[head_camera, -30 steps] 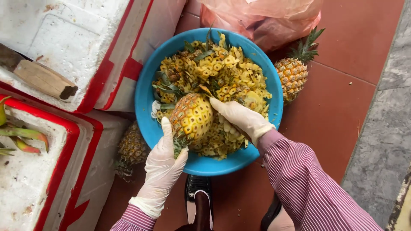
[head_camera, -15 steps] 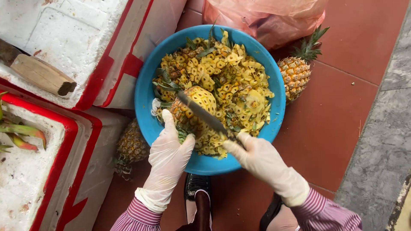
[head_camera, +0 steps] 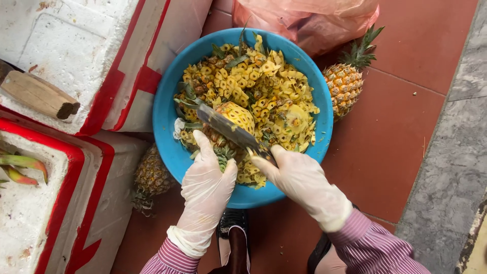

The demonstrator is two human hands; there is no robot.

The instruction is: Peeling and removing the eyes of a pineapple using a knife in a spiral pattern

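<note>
A blue plastic basin (head_camera: 165, 109) on the red tile floor is heaped with yellow pineapple peelings. My left hand (head_camera: 207, 178), in a white glove, grips the crown end of a partly peeled pineapple (head_camera: 234, 115) and holds it over the basin. My right hand (head_camera: 299, 178), also gloved, is closed on the handle of a long knife (head_camera: 231, 130). Its blade lies slanted across the pineapple's lower side.
One whole pineapple (head_camera: 346, 85) lies on the tiles right of the basin and another (head_camera: 150, 176) sits below its left rim. White foam boxes with red tape (head_camera: 89, 56) stand at left. A pink plastic bag (head_camera: 309, 20) is behind the basin; a grey stone strip (head_camera: 451, 172) runs along the right.
A second ago my right hand rested on the pineapple with no knife showing. It then pulled back toward me with the knife, and the blade now lies across the fruit.
</note>
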